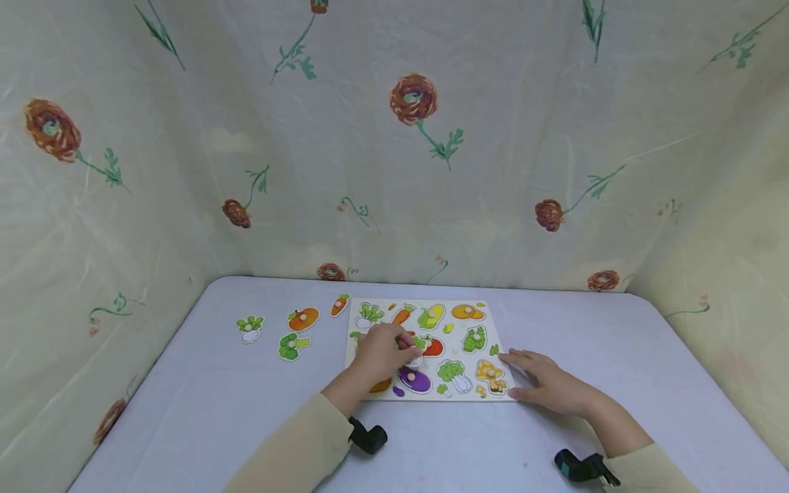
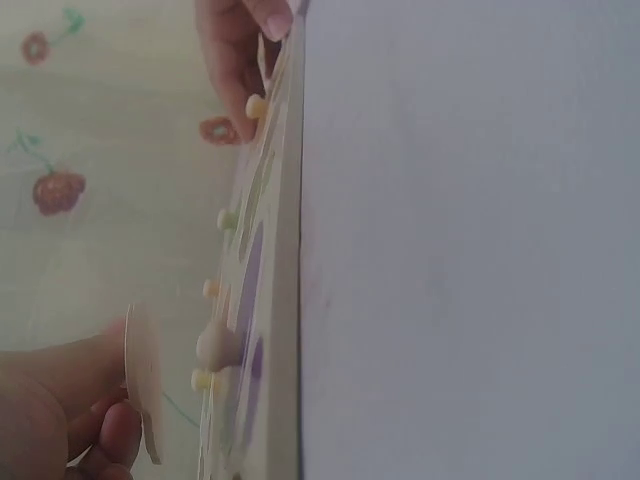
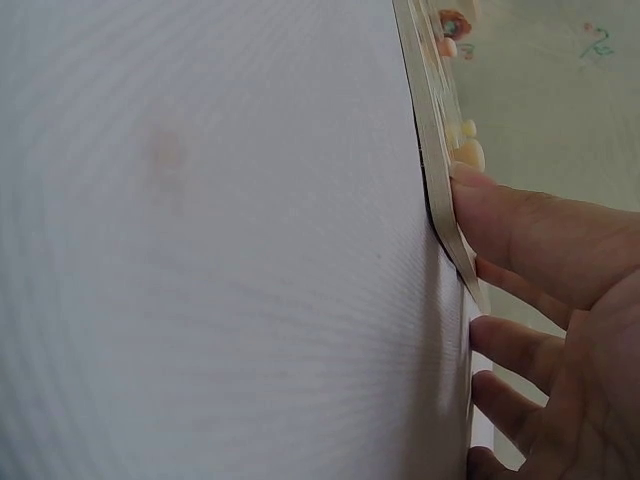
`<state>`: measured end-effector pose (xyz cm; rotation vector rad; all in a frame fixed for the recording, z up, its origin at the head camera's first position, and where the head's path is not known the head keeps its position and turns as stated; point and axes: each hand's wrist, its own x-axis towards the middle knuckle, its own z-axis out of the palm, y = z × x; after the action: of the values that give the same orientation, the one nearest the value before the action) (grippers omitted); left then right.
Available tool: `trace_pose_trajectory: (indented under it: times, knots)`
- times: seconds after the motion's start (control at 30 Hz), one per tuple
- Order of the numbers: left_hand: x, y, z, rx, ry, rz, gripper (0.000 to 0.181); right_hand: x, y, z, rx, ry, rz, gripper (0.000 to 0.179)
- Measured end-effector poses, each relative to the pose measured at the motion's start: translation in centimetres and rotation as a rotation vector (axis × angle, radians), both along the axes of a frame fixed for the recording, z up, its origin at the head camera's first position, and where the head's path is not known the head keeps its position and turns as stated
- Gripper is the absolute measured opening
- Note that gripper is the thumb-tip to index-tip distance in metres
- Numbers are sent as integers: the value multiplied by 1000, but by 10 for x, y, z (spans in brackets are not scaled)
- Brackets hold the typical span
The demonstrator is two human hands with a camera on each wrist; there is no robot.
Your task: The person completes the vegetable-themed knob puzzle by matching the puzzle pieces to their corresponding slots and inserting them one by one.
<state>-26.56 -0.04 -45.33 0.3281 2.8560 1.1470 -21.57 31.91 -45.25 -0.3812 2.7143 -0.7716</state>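
Over the middle of a white vegetable peg-puzzle board [image 1: 453, 346], my left hand [image 1: 383, 352] pinches a flat puzzle piece [image 1: 416, 357] with green leaves and a pale lower part. The left wrist view shows this piece [image 2: 143, 375] edge-on, raised off the board; its picture is turned away there. My right hand [image 1: 548, 383] rests at the board's right edge, its thumb [image 3: 510, 225] against the near corner and the fingers spread. Set in the board nearby are an eggplant piece [image 1: 422, 385], a mushroom piece [image 1: 490, 370] and a leafy cabbage piece [image 1: 453, 372], with small knobs.
Left of the board lie loose pieces: a white-bodied leafy vegetable [image 1: 249, 329], a pumpkin [image 1: 303, 319], a broccoli [image 1: 292, 346] and a carrot [image 1: 340, 305]. A white cloth covers the table [image 1: 216, 424]. Behind it hangs a flowered curtain [image 1: 481, 205].
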Motion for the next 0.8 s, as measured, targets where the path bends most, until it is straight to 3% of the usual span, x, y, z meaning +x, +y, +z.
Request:
trace_pose_trajectory:
  times: [0.8]
  knots:
    - [18, 49, -8, -64, 29, -72, 25, -1, 1, 1, 9, 8, 14, 74]
